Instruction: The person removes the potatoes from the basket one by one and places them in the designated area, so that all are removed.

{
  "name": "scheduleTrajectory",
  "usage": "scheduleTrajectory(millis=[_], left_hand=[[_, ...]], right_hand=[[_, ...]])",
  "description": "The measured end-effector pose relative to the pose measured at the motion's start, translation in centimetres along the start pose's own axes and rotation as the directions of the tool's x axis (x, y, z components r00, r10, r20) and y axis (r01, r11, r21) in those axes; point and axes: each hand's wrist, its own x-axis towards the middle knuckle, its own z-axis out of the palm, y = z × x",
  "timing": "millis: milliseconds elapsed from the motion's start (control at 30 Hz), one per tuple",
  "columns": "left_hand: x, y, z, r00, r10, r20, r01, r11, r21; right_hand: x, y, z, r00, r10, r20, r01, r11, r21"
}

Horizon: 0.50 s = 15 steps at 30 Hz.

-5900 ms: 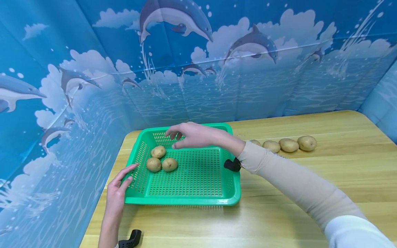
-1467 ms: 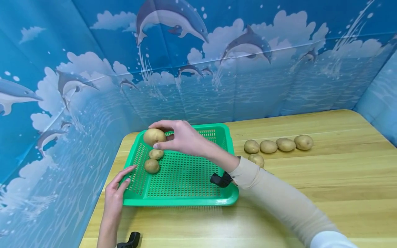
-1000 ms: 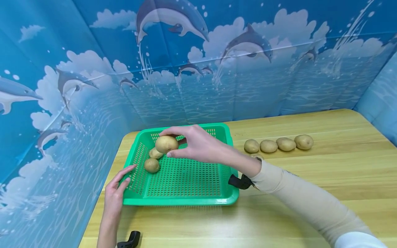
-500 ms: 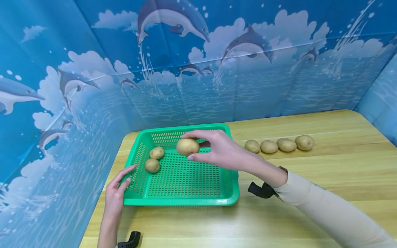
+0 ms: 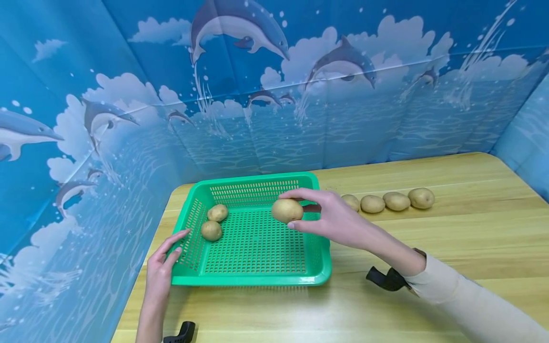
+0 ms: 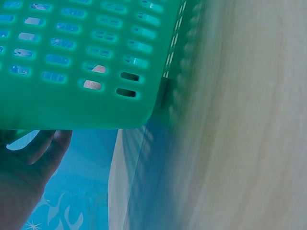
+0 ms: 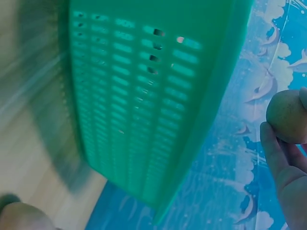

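Note:
My right hand (image 5: 339, 219) pinches a potato (image 5: 287, 210) between fingers and thumb, raised over the right part of a green slotted basket (image 5: 253, 280). In the right wrist view the held potato (image 7: 286, 116) shows at the right edge. My left hand (image 5: 159, 269) holds the basket's left rim, fingers and thumb hooked over it; the left wrist view shows that hand (image 6: 29, 177) at the rim. Inside, near the left wall, lie an upper potato (image 5: 217, 213) and a lower potato (image 5: 211, 231), close together.
On the wooden table (image 5: 472, 228), right of the basket, potatoes stand in a row, including an end potato (image 5: 421, 198); my right hand partly covers the leftmost. A potato (image 7: 24, 218) shows low in the right wrist view. A blue dolphin curtain (image 5: 274, 128) hangs behind.
My right hand, empty 5.9 seconds ago, has taken a potato from the three in the basket. It has carried it rightward across the basket. My left hand has stayed on the rim.

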Motion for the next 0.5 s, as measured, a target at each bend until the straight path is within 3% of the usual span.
scheduleTrajectory(millis=[500], left_hand=[[-0.1,-0.1,0.0,1.000,0.008,-0.002,-0.008,1.000,-0.003]], right_hand=[[-3.0,1.6,-1.1,0.998,0.003,-0.071,-0.001,0.999,0.035]])
